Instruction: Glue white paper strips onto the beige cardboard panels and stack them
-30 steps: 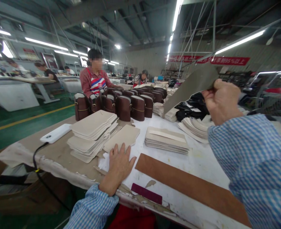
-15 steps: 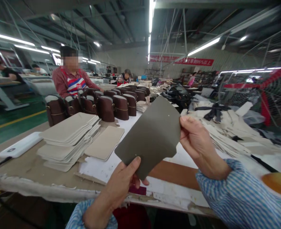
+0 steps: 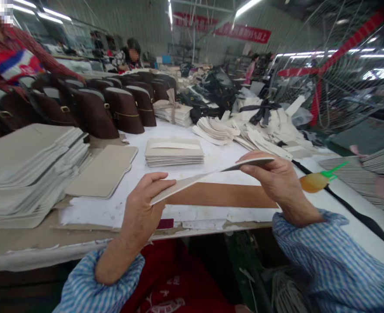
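Between my two hands a thin panel, grey-dark on one face and pale on the other, (image 3: 179, 187) is held nearly edge-on and slightly bent above the table. My left hand (image 3: 143, 204) pinches its left end between thumb and fingers. At the other end my right hand (image 3: 273, 182) grips it the same way. Below lies a flat brown strip (image 3: 224, 194) on white paper. Just behind the held panel sits a neat stack of beige panels (image 3: 174, 157) with a pale strip on top. Left of my left hand rests a flat beige panel (image 3: 102, 171).
A tall pile of beige panels (image 3: 25, 152) stands at the left. Dark brown bags (image 3: 123, 111) line the back left, by a co-worker (image 3: 19, 56). Pale cut pieces (image 3: 218, 130) lie behind. An amber bottle with a green nozzle (image 3: 314, 182) lies at the right.
The panel has turned from showing its broad dark face to nearly edge-on, and both hands have shifted with it. My view has swung down and rightward, revealing the neat stack behind the panel.
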Demonstrator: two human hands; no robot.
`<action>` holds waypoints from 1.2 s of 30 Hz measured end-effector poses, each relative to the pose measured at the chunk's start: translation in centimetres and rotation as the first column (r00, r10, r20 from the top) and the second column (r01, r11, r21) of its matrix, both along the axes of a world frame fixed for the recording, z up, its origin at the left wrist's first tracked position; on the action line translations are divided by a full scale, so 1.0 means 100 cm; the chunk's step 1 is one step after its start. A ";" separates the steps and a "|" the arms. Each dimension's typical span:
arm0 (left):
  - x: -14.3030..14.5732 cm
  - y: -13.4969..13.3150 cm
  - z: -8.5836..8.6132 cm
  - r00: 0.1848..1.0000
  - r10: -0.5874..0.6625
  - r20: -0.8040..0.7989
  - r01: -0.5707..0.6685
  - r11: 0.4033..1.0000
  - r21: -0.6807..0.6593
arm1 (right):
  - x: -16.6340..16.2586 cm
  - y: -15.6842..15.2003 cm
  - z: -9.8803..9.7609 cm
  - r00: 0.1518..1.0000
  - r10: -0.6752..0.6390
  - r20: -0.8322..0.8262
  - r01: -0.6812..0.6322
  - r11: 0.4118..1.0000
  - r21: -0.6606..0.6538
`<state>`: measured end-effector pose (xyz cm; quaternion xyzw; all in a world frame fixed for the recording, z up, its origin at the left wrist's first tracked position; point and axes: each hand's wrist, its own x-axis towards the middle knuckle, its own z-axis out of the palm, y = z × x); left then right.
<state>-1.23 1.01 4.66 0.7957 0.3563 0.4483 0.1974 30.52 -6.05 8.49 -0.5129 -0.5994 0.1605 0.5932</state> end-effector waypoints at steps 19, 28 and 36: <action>-0.005 -0.005 -0.046 0.941 -0.025 -0.336 0.078 0.986 0.147 | -0.007 -0.068 -0.101 0.596 -0.034 0.803 0.136 0.989 -0.059; 0.035 -0.027 -0.052 0.868 -0.231 -0.440 0.316 0.940 0.129 | -0.017 -0.074 -0.102 0.589 -0.022 0.808 0.189 0.976 -0.111; 0.040 -0.017 -0.059 0.833 -0.146 -0.533 0.243 0.963 0.117 | -0.025 -0.064 -0.107 0.562 -0.058 0.825 0.274 0.954 -0.120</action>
